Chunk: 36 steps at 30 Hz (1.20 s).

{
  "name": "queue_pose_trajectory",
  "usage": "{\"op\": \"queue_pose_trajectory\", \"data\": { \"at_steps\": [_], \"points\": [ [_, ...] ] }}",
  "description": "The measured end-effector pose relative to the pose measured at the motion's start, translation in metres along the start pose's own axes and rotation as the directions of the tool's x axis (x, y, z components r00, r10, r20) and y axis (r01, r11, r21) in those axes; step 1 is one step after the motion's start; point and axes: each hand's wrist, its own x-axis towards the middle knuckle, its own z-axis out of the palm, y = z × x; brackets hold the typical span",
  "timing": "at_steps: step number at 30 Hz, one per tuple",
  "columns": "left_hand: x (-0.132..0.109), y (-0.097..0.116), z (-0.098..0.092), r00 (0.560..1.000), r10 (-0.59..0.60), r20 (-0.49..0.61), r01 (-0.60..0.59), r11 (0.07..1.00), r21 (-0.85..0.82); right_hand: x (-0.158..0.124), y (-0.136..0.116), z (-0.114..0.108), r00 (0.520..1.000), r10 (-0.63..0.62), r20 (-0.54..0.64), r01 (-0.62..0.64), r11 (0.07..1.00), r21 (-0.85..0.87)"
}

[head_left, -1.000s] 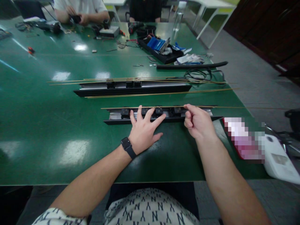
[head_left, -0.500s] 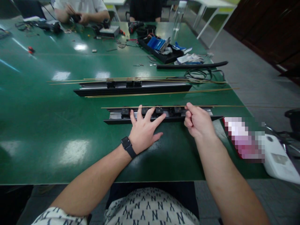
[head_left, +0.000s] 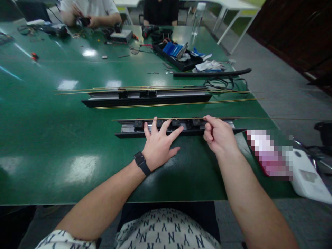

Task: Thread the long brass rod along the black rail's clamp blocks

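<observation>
A long black rail point(head_left: 129, 128) with several small black blocks on it lies across the green table point(head_left: 52, 145) in front of me. My left hand point(head_left: 158, 143), with a dark watch on the wrist, lies flat and spread on the rail's middle, holding it down. My right hand point(head_left: 218, 135) is closed in a pinch on a thin brass rod point(head_left: 259, 118) that runs along the rail's far edge and sticks out past the table to the right.
A second black rail point(head_left: 145, 98) with more brass rods point(head_left: 176, 103) lies farther back. Behind it are a black cable coil point(head_left: 223, 83), a long black strip point(head_left: 212, 73), a tray of blue parts point(head_left: 176, 52) and people's hands at the far end. A white device point(head_left: 308, 176) sits at my right.
Almost nothing has moved. My right hand has shifted a touch along the brass rod; the left hand stays flat on the rail.
</observation>
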Motion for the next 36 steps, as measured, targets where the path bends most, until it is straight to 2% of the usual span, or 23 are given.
{"op": "queue_pose_trajectory", "data": {
  "at_steps": [36],
  "points": [
    [-0.0002,-0.0006,-0.0004,1.000,0.005,0.001,-0.005,1.000,-0.004,0.0022,0.0015,0.0014,1.000,0.009,-0.027,-0.009,1.000,-0.003]
  ]
}}
